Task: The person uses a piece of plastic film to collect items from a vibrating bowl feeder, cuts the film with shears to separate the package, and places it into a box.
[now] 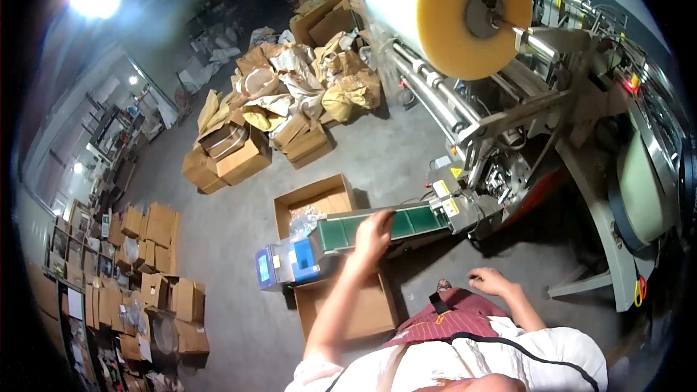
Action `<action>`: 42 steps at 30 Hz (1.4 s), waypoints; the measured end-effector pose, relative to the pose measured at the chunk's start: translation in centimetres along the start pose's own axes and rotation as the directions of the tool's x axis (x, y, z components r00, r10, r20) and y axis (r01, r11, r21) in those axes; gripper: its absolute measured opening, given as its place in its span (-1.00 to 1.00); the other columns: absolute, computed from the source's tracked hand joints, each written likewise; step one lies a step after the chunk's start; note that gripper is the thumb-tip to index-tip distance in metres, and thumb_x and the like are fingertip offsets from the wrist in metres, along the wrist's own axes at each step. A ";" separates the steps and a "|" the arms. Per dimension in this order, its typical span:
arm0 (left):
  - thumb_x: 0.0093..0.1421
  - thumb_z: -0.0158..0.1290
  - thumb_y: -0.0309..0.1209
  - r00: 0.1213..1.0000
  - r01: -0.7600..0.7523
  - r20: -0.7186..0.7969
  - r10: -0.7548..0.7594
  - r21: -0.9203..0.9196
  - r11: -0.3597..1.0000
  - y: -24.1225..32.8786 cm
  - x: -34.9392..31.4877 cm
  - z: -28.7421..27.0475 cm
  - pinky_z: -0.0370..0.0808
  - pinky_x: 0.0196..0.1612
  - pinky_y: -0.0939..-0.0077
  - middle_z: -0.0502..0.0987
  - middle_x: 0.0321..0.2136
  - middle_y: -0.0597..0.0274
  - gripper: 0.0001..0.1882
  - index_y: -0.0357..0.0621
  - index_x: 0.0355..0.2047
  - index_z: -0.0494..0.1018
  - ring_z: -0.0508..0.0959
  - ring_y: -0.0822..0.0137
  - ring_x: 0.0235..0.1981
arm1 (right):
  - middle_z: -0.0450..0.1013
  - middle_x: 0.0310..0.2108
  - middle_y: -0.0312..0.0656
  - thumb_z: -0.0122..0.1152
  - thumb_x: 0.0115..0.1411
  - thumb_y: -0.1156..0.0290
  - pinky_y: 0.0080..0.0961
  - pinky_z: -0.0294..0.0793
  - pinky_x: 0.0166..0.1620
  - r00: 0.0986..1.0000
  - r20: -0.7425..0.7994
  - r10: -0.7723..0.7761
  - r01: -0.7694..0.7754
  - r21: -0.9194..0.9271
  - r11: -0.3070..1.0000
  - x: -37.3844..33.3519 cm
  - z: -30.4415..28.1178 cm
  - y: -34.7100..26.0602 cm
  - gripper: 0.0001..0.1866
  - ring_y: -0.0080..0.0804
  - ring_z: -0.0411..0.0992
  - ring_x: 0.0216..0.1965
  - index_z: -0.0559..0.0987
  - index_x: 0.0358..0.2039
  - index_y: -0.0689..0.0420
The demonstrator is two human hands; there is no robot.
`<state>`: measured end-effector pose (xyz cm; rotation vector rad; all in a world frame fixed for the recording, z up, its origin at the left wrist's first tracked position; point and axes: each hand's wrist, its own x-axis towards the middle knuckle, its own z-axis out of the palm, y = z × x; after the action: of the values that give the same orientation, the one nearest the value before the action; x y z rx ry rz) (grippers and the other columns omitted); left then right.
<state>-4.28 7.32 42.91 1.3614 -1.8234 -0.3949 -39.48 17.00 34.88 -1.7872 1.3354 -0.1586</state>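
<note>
My left hand (373, 235) is over the green conveyor belt (417, 221), with its back toward me and its fingers curled in. Whatever it holds, if anything, is hidden. The belt slopes from a packing machine (501, 181) at the right down to a blue and white box-shaped device (287, 264) at its left end. My right hand (492, 282) hangs to the right of my body, its fingers loosely bent and apart, with nothing in it. Just beyond the belt's left end, an open cardboard box (341, 190) has clear plastic bags (305, 221) inside.
Another open cardboard box (327, 312) stands below the belt, close to my left forearm. A large film roll (472, 14) sits high on the machine, whose metal leg (592, 203) reaches the floor at right. Sacks (290, 87) and cartons are heaped farther off; shelves with cartons (109, 305) line the left.
</note>
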 end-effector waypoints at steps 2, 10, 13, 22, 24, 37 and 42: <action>0.18 0.05 -0.44 0.998 -0.053 -0.028 0.053 0.014 0.999 1.6 5.3 -0.2 0.51 -0.25 0.19 0.57 -0.34 -0.06 -0.82 -0.14 -0.22 0.55 0.57 -0.07 -0.30 | 0.53 -0.18 0.03 0.20 0.11 0.30 -0.29 0.48 -0.07 0.993 -0.111 -0.039 0.036 -0.025 0.999 1.8 -2.5 0.4 -0.65 -0.07 0.52 -0.15 0.56 -0.12 0.19; 0.19 0.04 -0.46 0.999 0.012 -0.035 -0.015 -0.096 0.995 2.1 20.4 -2.2 0.50 -0.21 0.52 0.63 -0.33 0.11 -0.79 -0.20 -0.18 0.57 0.58 0.39 -0.36 | 0.49 -0.16 0.02 0.18 0.13 0.36 -0.33 0.50 -0.11 0.957 -0.252 -0.143 0.156 0.032 0.987 6.1 -12.1 -6.4 -0.68 -0.14 0.53 -0.23 0.53 -0.11 0.22; 0.18 0.01 -0.51 0.991 0.131 0.063 -0.119 -0.230 0.964 -1.0 25.0 -2.5 0.48 -0.16 0.52 0.61 -0.29 0.20 -0.74 -0.27 -0.13 0.54 0.55 0.43 -0.27 | 0.47 -0.12 0.02 0.15 0.16 0.42 -0.38 0.51 -0.11 0.917 -0.254 -0.308 0.333 0.059 0.941 7.5 -12.9 -8.7 -0.68 -0.16 0.53 -0.19 0.51 -0.08 0.25; -0.04 -0.03 -0.65 0.940 0.334 0.284 -0.189 -0.654 0.678 -6.9 37.0 -1.7 0.39 0.06 0.39 0.46 0.02 0.05 -0.39 -0.35 0.11 0.33 0.45 0.20 0.04 | 0.30 0.12 0.02 0.19 0.10 0.53 -0.43 0.54 -0.12 0.907 -0.355 -0.226 0.349 0.336 0.875 11.5 -10.7 -14.3 -0.62 -0.32 0.53 -0.21 0.52 -0.02 0.22; -0.07 -0.05 -0.66 0.929 0.307 0.361 -0.076 -0.641 0.703 -6.9 38.1 -1.1 0.36 0.09 0.38 0.45 0.03 0.04 -0.34 -0.34 0.15 0.30 0.42 0.18 0.07 | 0.23 0.17 0.05 0.17 0.09 0.55 -0.40 0.52 -0.07 0.840 -0.450 -0.302 0.410 0.165 0.897 13.8 -10.8 -15.9 -0.60 -0.27 0.50 -0.15 0.53 -0.01 0.17; -0.15 0.00 -0.65 0.856 0.269 0.499 0.132 -0.650 0.711 -11.5 38.9 0.9 0.34 0.13 0.36 0.21 0.27 0.06 -0.09 -0.20 0.32 0.07 0.22 0.17 0.28 | 0.11 0.24 0.16 0.12 0.12 0.55 -0.35 0.49 -0.08 0.622 -0.700 -0.351 0.331 -0.171 0.928 25.5 -12.8 -24.7 -0.52 -0.14 0.46 -0.21 0.42 0.11 0.16; -0.23 0.01 -0.58 0.661 0.345 0.618 0.425 -0.754 0.560 -10.6 36.0 0.3 0.42 0.03 0.44 0.21 0.27 0.13 0.05 -0.08 0.38 -0.05 0.19 0.21 0.29 | 0.34 0.08 0.09 0.11 0.14 0.55 -0.37 0.51 -0.14 0.660 -0.703 -0.267 0.352 -0.026 0.936 24.5 -12.1 -25.9 -0.55 -0.28 0.51 -0.35 0.38 0.07 0.31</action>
<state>-0.90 -29.23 50.63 0.4009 -1.8032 -1.8048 -17.56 -9.00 51.07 -1.9202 1.4523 -1.1935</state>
